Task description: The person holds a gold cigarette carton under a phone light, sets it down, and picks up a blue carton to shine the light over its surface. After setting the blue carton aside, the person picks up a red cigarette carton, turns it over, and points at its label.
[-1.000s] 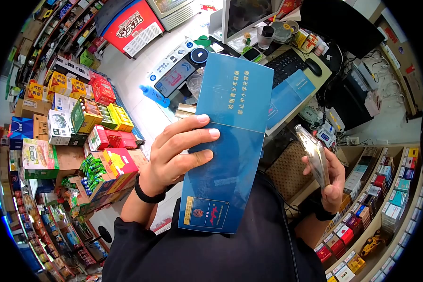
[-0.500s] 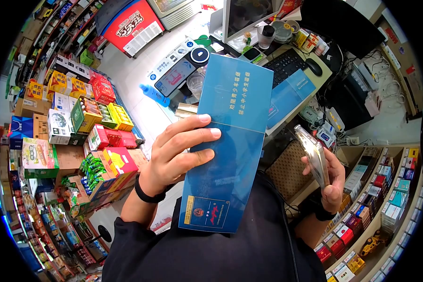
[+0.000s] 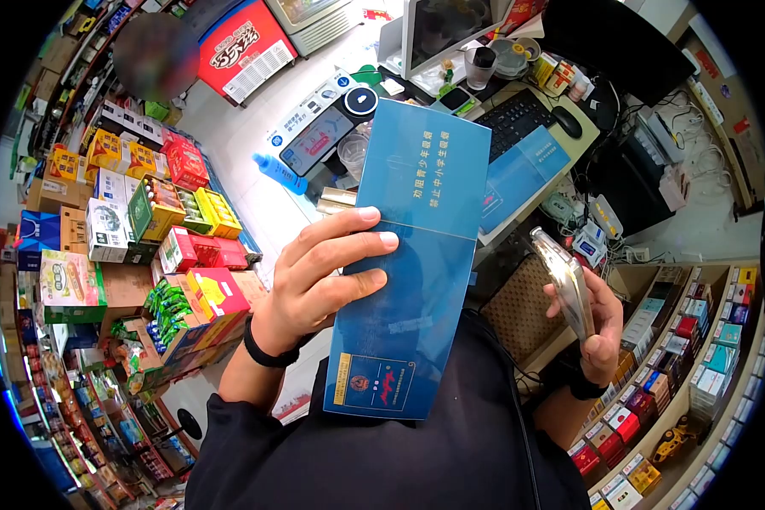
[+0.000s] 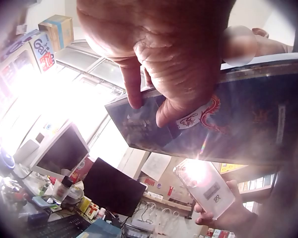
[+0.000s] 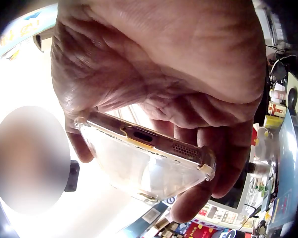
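The left hand (image 3: pixel 323 272) grips a long flat blue box (image 3: pixel 416 280) by its left edge, fingers lying over the face that bears gold lettering. In the left wrist view, the left hand (image 4: pixel 164 54) holds the box (image 4: pixel 238 119), whose other face shows a red dragon-like mark. On the right, the right hand (image 3: pixel 602 327) holds a phone in a clear case (image 3: pixel 567 285), tilted beside the box and apart from it. Its lit lamp glares in the left wrist view on the phone (image 4: pixel 206 188). The right wrist view shows the phone's port end (image 5: pixel 154 141) within the right hand (image 5: pixel 159 69).
A second blue box (image 3: pixel 527 178) lies on the desk by a keyboard (image 3: pixel 514 119) and mouse (image 3: pixel 567 121). A blue bottle (image 3: pixel 279 173) and plastic cup (image 3: pixel 353 153) stand beyond the held box. Stacked goods (image 3: pixel 153 212) are at left, shelves of small packs (image 3: pixel 654 382) at right.
The held box has tilted very slightly, and the phone has shifted a little to the left. Both hands keep their holds. A blurred round shape has appeared at the upper left.
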The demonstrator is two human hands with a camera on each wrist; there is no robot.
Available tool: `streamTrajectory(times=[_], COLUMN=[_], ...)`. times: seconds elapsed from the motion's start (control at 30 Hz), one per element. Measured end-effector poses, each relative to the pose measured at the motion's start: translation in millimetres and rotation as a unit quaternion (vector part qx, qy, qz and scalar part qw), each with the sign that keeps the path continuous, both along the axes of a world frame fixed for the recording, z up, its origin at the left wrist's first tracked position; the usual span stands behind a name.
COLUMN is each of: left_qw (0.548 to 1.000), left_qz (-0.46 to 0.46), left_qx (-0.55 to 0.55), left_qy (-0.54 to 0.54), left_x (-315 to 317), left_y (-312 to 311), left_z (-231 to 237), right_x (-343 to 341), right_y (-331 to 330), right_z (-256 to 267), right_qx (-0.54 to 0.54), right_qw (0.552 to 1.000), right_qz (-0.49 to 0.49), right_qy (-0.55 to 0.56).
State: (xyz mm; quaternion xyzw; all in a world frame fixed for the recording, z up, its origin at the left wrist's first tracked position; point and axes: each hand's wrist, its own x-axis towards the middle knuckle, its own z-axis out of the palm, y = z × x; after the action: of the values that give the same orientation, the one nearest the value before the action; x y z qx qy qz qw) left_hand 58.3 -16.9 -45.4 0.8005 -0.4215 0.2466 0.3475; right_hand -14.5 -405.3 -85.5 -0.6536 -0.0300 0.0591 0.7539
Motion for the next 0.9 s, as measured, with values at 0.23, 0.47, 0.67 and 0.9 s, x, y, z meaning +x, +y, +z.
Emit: streamTrajectory(times=[0.23,0.47,0.67,0.9], left_qw=[1.0,0.999,0.997,0.999], left_qz=[0.001,0.018,0.058,0.036], left_qx=[0.006,0.026,0.033,0.028], left_qy=[-0.006,-0.01,-0.03,-0.025], left_x=[0.7,0.9,3.3,9.2], left_y=[0.5,1.2,9.9,37.7], left_z=[0.7,4.3,5.4,-27.0], right_x=[-1.2,-1.5,-4.2,-1.4], right_y=[-4.7,-5.9,-14.4,-20.3], right_z=[-0.8,-1.1,-4.1,15.7], right_qx=[0.033,0.029,0.03,0.047], right_qw=[0.999,0.999,0.999,0.998], right_qz=[0.027,0.024,0.011,-0.023], right_qy=[0.002,0.006,-0.01,0.036])
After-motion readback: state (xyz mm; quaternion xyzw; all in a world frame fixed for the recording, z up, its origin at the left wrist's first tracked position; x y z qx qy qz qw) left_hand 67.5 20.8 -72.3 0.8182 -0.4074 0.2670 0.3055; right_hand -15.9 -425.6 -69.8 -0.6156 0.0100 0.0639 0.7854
